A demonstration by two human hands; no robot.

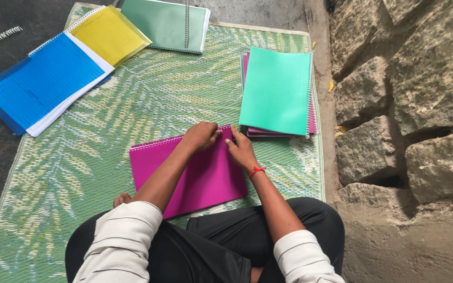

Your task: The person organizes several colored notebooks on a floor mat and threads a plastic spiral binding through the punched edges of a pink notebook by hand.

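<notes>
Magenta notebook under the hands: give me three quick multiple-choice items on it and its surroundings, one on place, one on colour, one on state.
1. Where does the magenta notebook lie?
A. on the green leaf-patterned mat
B. on the stone wall
C. on the person's lap

2. What colour tops the stack right of the hands?
A. yellow
B. turquoise
C. blue

3. Where are the left hand and right hand?
A. in the air
B. on the blue notebook
C. at the magenta notebook's top edge

A, it rests flat on the mat; B, a turquoise cover is uppermost; C, both hands touch that edge.
</notes>
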